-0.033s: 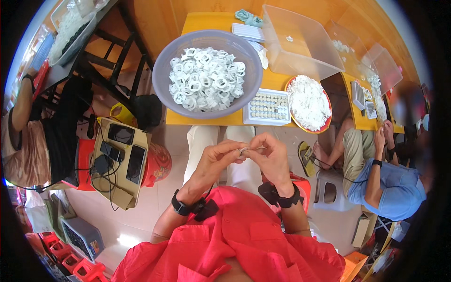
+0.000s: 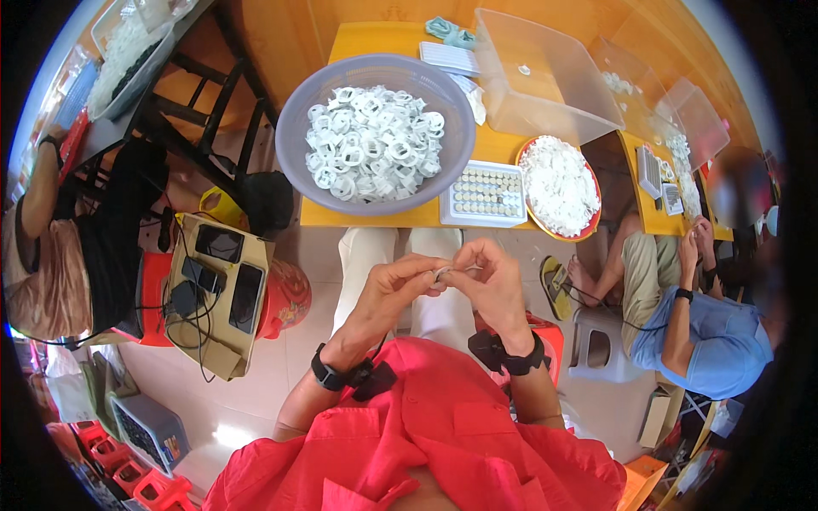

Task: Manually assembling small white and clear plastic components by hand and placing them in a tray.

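Observation:
Above my lap, my left hand and my right hand meet at the fingertips. Both pinch one small greyish-white piece, mostly covered by the fingers, so its kind does not show. Just beyond, on the yellow table, stands a grey-purple basin heaped with white ring-shaped plastic parts. Beside it sits a white tray with rows of small round metallic pieces. To its right a red-rimmed plate bears a pile of small white parts.
A clear plastic bin stands on the table's far right. At left, a cardboard box carries phones and cables, near a red stool. A person in a blue shirt sits at right, hands together; another person is at left.

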{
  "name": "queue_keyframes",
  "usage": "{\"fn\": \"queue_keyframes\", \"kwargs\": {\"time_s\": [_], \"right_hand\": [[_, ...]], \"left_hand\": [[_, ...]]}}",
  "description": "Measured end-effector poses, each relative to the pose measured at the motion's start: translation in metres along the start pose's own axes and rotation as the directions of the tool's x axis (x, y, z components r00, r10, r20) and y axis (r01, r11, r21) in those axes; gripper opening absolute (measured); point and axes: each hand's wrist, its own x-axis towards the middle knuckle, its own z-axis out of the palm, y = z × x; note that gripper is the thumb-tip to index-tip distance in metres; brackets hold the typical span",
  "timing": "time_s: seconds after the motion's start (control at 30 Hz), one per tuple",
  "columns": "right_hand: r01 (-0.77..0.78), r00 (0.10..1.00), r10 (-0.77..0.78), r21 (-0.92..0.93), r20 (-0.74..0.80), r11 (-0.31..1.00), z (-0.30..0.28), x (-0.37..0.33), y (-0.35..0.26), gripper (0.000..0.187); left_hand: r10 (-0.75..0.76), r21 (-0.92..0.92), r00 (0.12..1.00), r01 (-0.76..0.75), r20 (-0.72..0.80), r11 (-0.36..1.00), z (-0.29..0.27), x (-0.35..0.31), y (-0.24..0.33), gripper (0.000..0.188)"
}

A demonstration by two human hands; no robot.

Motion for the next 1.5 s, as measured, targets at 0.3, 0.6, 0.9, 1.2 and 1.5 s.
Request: {"fn": "queue_keyframes", "kwargs": {"time_s": [0.3, 0.6, 0.9, 1.2, 1.5], "right_hand": [[-0.033, 0.999, 0.042, 0.227, -0.031, 0.973, -0.001, -0.004, -0.007, 0.014], [0.065, 0.996, -0.055, 0.152, -0.072, 0.986, 0.004, -0.005, 0.018, 0.015], [-0.037, 0.702, -0.261, -0.401, -0.663, 0.916, -0.134, -0.007, 0.065, 0.009], [-0.075, 0.674, -0.481, -0.701, -0.56, 0.709, -0.171, 0.014, 0.057, 0.014], [-0.023, 0.701, -0.479, -0.688, -0.528, 0.725, -0.196, 0.022, 0.073, 0.016]], "left_hand": [[-0.123, -0.256, 0.992, 0.113, -0.023, 0.96, 0.012, 0.007, 0.002, 0.028], [-0.113, -0.168, 0.99, 0.097, -0.089, 0.981, 0.007, 0.004, -0.007, 0.026], [-0.11, -0.236, 0.986, 0.078, -0.127, 0.969, -0.009, 0.007, -0.014, 0.026], [-0.166, -0.231, 0.983, 0.145, -0.076, 0.962, 0.007, 0.012, -0.018, 0.026], [-0.16, -0.227, 0.984, 0.14, -0.072, 0.964, 0.002, 0.008, -0.019, 0.028]]}}
